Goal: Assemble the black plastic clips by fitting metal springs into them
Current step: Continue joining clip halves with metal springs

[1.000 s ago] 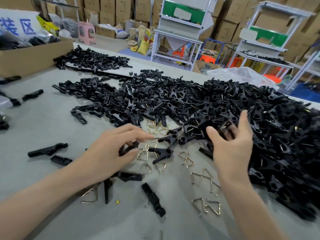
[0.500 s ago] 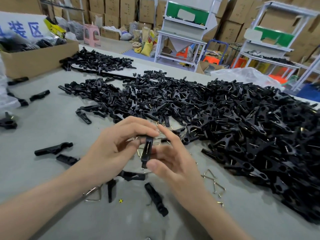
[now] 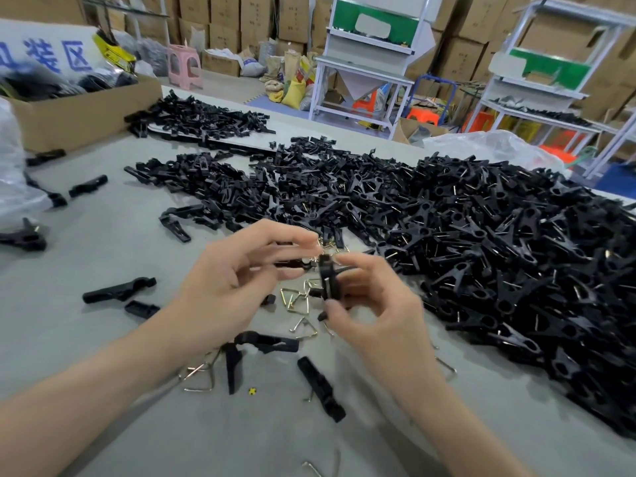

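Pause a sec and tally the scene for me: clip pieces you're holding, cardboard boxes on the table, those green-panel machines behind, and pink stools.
Black clip pieces in hand: 2
Cardboard box on the table: 1
White machines with green panels: 2
Pink stool: 1
Total: 6
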The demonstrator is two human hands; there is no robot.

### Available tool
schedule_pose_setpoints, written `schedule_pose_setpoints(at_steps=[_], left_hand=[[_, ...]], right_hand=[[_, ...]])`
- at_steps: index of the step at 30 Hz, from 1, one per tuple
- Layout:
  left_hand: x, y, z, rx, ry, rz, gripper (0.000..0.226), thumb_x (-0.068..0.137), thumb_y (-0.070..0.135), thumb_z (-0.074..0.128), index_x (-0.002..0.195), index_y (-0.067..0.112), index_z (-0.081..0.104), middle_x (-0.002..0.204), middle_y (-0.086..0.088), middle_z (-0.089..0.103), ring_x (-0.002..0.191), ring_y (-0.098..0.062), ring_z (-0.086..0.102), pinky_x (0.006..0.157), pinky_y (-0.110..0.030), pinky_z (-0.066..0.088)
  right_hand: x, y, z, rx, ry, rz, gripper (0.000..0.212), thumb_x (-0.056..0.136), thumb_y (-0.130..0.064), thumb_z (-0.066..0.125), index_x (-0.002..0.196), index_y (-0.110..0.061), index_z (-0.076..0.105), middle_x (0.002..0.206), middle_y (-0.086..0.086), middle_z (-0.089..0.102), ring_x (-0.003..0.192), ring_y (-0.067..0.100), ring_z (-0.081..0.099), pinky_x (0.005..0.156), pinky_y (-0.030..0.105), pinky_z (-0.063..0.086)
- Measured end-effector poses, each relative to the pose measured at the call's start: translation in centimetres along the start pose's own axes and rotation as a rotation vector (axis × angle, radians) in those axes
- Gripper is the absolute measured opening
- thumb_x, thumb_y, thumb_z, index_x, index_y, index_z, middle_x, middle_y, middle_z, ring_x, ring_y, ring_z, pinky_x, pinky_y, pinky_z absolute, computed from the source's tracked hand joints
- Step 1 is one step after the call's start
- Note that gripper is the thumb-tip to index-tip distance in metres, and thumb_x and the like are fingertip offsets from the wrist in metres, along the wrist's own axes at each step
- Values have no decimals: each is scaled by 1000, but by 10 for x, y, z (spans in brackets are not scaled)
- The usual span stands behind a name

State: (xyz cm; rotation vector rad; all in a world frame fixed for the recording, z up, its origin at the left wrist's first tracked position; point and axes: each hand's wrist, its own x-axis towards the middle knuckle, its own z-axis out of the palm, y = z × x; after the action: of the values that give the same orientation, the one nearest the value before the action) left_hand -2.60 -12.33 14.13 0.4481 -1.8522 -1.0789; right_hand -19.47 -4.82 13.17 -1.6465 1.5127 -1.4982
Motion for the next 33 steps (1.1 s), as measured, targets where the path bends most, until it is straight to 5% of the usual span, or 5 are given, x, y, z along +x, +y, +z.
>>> schedule_pose_setpoints(at_steps=[4, 8, 19, 27, 33], left_hand=[[11, -4, -28, 492, 85, -116, 36, 91, 7, 54, 106, 40, 59, 100, 17, 66, 95, 0, 63, 80, -24, 54], [10, -16, -51, 974, -412, -494, 60, 71, 75, 50, 124, 46, 43, 106, 15, 48, 96, -5, 48, 82, -28, 40], [5, -21, -24, 811, -254, -234, 20, 85, 22, 70, 102, 32, 65, 80, 14, 56, 75, -4, 53, 70, -18, 44], [10, -14, -20, 208, 35, -386, 23, 79, 10, 75, 91, 18, 56, 78, 1, 67, 68, -15, 65, 66, -20, 49], [8, -8, -9, 48, 21, -392, 25, 76, 3, 75, 74, 11, 51, 58, 2, 55, 52, -10, 53, 53, -15, 46]], right_hand=[[17, 0, -38, -513, 392, -235, 48, 78, -3, 69, 123, -14, 60, 113, -3, 63, 106, 16, 58, 95, 29, 45], [26, 4, -57, -766, 628, -90, 61, 80, -20, 65, 138, -19, 47, 150, 9, 32, 141, 30, 15, 110, 36, 10], [-11, 7, 26, -674, -226, -340, 25, 80, -36, 58, 95, -22, 71, 92, -10, 69, 106, 21, 59, 93, 40, 36], [-3, 4, 13, -130, 67, 56, 19, 81, -8, 72, 94, -23, 71, 83, -10, 68, 79, 2, 60, 71, 9, 43], [-3, -1, 13, 397, 180, 254, 13, 86, -2, 63, 88, -11, 72, 71, 2, 71, 65, 10, 67, 63, 15, 51]])
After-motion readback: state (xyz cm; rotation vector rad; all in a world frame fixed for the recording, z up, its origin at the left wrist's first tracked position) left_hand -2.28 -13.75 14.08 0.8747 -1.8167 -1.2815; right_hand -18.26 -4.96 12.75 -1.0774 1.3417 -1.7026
